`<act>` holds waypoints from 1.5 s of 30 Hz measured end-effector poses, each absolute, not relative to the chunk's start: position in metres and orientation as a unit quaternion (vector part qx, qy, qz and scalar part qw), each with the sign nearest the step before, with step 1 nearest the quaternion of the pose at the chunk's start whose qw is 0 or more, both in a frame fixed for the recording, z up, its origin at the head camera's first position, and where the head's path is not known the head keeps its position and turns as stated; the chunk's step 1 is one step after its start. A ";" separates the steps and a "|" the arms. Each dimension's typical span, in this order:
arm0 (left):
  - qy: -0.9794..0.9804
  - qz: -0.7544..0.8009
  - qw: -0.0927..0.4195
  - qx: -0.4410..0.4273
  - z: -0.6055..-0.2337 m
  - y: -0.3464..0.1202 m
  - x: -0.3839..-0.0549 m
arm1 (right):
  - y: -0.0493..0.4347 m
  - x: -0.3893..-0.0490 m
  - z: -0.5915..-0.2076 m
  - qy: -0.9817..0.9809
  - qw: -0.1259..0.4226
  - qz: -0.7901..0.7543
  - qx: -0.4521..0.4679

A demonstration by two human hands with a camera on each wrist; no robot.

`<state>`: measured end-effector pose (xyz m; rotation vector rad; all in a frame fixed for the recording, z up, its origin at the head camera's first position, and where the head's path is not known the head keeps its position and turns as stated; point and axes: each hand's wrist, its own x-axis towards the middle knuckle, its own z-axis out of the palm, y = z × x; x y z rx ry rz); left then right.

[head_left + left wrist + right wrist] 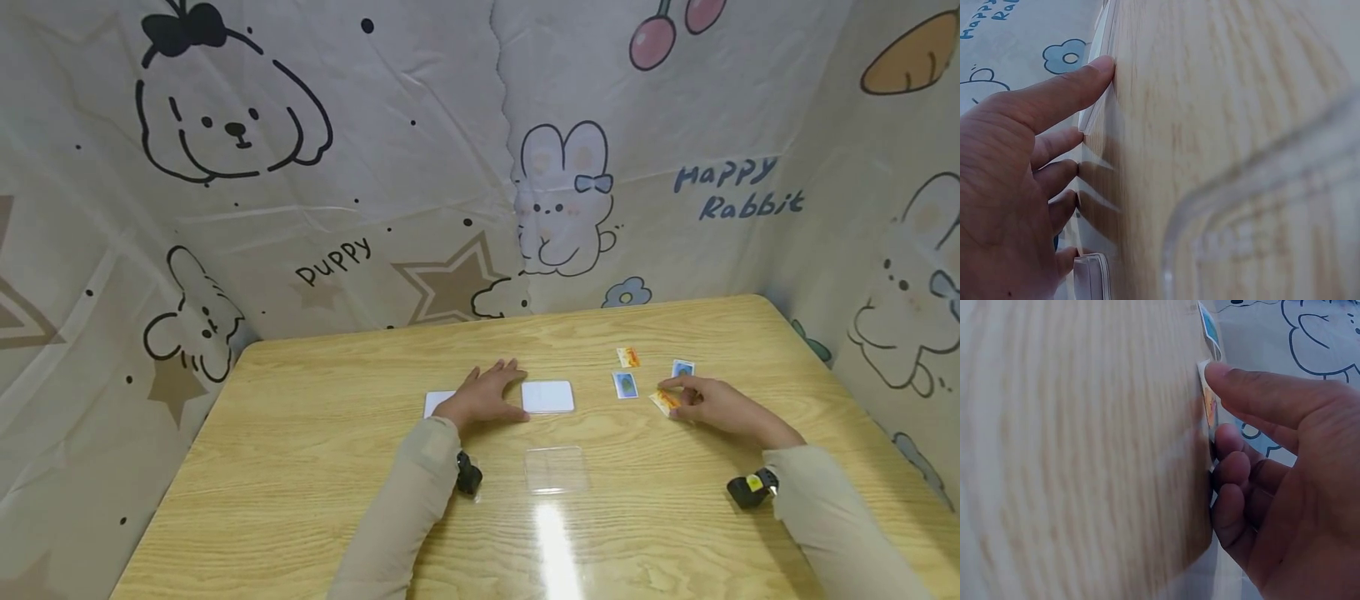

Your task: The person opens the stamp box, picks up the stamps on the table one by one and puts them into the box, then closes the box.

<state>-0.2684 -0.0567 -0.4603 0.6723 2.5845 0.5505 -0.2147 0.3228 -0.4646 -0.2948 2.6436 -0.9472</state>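
Observation:
My left hand (pixel 486 395) is spread low over the table, its thumb tip at the edge of a flat white rectangular piece (pixel 548 397). Another flat white piece (pixel 437 402) lies to its left, partly covered by the hand. On the right side, my right hand (pixel 714 408) pinches a small orange-and-white picture card (pixel 663 402) between thumb and finger, close to the tabletop; in the right wrist view the card (pixel 1210 406) shows beside the thumb, the other fingers curled. Just behind that hand lies a blue picture card (pixel 683 367).
Left of the right hand lie a second blue picture card (pixel 625 385) and an orange one (pixel 628 357). A clear plastic rectangular case (pixel 557 470) sits nearer on the wooden table (pixel 300 500). A cartoon-printed cloth (pixel 420 167) hangs along the table's back and sides.

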 end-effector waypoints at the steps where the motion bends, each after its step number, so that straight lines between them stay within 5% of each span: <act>1: 0.927 0.198 0.206 0.241 -0.460 -0.056 -0.268 | 0.323 -0.215 -0.465 0.925 0.158 -0.330 -0.104; 45: 0.923 0.206 0.213 0.245 -0.464 -0.060 -0.270 | 0.308 -0.213 -0.466 0.942 0.110 -0.301 -0.101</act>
